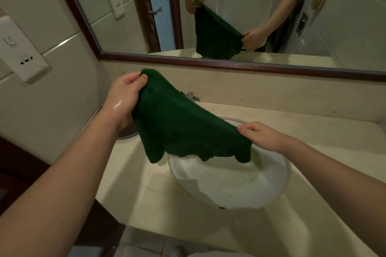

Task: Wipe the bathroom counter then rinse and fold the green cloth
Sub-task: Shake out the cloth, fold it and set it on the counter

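Note:
A dark green cloth [183, 123] hangs spread out above the white sink basin [277, 185]. My left hand [125, 98] pinches its upper left corner, raised high near the backsplash. My right hand [263, 133] grips the opposite corner, lower and to the right, over the basin's rim. The cloth's bottom edge droops in uneven folds just above the basin. My left wrist glistens wet. The cream counter [313, 131] surrounds the sink.
A chrome faucet [191, 96] peeks out behind the cloth. A wood-framed mirror [250, 64] runs along the back wall and reflects a person holding the cloth. White wall sockets [23, 56] sit on the tiled left wall. The counter's front edge drops to the floor.

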The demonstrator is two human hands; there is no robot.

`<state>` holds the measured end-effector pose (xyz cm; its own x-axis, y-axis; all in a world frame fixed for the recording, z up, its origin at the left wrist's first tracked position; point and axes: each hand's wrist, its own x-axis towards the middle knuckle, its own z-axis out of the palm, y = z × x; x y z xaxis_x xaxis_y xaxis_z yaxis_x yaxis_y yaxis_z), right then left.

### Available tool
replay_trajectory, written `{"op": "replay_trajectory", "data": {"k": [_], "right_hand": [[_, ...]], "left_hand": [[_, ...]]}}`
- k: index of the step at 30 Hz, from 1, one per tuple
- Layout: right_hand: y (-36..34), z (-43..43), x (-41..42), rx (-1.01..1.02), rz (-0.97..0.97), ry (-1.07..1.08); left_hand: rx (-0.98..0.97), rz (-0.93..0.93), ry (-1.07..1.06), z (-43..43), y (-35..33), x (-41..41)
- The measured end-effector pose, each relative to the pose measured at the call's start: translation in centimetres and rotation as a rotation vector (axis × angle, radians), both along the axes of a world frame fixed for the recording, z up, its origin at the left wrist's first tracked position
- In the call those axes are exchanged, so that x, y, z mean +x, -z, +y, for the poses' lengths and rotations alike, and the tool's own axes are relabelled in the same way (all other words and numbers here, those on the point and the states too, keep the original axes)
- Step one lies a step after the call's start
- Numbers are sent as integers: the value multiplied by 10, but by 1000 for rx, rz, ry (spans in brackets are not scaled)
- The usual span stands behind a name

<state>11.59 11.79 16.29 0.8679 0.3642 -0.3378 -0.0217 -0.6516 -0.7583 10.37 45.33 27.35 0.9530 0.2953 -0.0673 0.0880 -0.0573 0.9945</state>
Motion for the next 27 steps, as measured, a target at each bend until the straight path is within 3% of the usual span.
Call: {"op": "replay_trajectory", "data": {"k": [4,7,11,17,21,27], "right_hand": [[28,-2,-5,26,19,180],[43,4,-11,193,127,252],[37,56,-6,229,74,126],[-29,152,6,590,-108,-115],[-58,176,5,685,-116,-180],[-69,174,-1,624,-216,-177]], "left_hand": [[-109,-15,-122,11,-2,6],[-23,0,-62,20,-4,4],[182,35,215,10,-11,-6],[506,-1,474,-1,-38,-17],[487,-54,437,4,-44,-23],[307,-131,362,13,-30,-25]]}}
